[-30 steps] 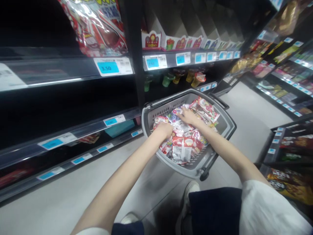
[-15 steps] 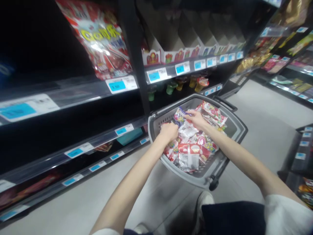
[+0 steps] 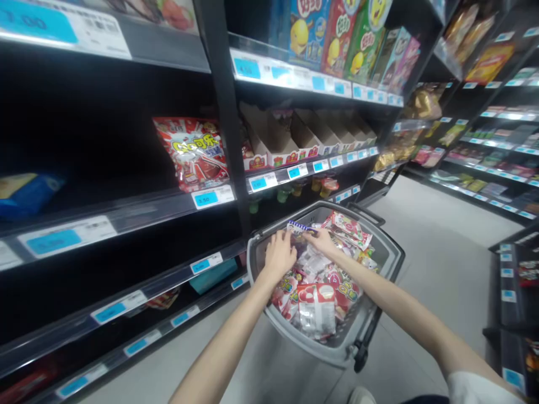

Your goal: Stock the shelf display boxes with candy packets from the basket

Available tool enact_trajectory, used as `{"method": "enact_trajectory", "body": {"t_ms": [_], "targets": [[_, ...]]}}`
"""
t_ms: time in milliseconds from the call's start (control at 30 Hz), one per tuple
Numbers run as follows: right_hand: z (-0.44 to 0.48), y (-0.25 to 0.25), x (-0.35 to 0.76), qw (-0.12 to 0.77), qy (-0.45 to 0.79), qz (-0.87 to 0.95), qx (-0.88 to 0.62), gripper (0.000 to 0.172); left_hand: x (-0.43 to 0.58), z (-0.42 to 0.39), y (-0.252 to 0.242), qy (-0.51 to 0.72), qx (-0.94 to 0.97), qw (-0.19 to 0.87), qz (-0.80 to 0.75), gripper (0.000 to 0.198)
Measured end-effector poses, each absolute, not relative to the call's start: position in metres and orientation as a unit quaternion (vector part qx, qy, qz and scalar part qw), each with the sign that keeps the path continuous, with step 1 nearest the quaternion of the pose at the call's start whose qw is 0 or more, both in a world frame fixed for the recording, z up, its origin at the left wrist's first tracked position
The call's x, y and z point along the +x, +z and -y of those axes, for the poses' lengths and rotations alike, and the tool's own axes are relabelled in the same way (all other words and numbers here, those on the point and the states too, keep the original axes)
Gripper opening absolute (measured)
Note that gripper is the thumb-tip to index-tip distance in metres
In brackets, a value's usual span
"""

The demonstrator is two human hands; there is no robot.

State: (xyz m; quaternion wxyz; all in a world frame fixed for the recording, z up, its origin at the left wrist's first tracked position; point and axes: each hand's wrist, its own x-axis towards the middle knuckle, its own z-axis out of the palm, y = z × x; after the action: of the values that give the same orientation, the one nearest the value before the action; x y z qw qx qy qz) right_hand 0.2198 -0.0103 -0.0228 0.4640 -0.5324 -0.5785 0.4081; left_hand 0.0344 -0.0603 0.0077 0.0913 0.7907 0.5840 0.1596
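Note:
A grey shopping basket (image 3: 381, 275) holds several small candy bags, mostly red and white. Inside it, a candy bag with a blue-and-white striped top edge (image 3: 300, 226) stands near the rear wall. My left hand (image 3: 279, 255) is at that bag's left side, fingers curled against it. From the right, my right hand (image 3: 323, 242) pinches its other side near the striped edge. The lower part of this bag is hidden by my hands and the other packets. Closer to me lies a red-and-white candy packet (image 3: 316, 308) with a silvery back.
Beside the basket runs a dark shelf unit with price labels (image 3: 213, 197). It bears a red candy bag (image 3: 196, 154), open display boxes (image 3: 280, 148), jelly cups (image 3: 326, 185) and upright colourful boxes (image 3: 337, 39). Grey floor (image 3: 438, 224) stretches along the aisle at right.
The view has tilted up, showing higher shelves. My left hand's fingers have moved from a closed fist to reach up against the striped-edge bag; my right hand stays at it.

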Motion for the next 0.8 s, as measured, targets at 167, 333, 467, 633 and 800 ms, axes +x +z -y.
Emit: {"method": "enact_trajectory", "body": {"t_ms": [167, 333, 467, 633, 800], "targets": [[0.017, -0.023, 0.206, 0.537, 0.424, 0.523, -0.509, 0.048, 0.034, 0.055, 0.005, 0.274, 0.738, 0.177, -0.591, 0.074], [0.023, -0.03, 0.191, 0.562, 0.46, 0.482, -0.49, 0.054, 0.032, 0.046, 0.003, 0.286, 0.712, 0.289, -0.572, 0.085], [0.021, -0.031, 0.192, 0.584, 0.466, 0.46, -0.48, 0.055, 0.029, 0.041, 0.0, 0.302, 0.704, 0.355, -0.536, 0.106], [0.02, -0.03, 0.193, 0.61, 0.45, 0.444, -0.478, 0.055, 0.028, 0.04, -0.005, 0.311, 0.708, 0.387, -0.502, 0.129], [0.02, -0.03, 0.193, 0.612, 0.435, 0.452, -0.483, 0.053, 0.03, 0.04, -0.009, 0.317, 0.714, 0.384, -0.493, 0.138]]}}
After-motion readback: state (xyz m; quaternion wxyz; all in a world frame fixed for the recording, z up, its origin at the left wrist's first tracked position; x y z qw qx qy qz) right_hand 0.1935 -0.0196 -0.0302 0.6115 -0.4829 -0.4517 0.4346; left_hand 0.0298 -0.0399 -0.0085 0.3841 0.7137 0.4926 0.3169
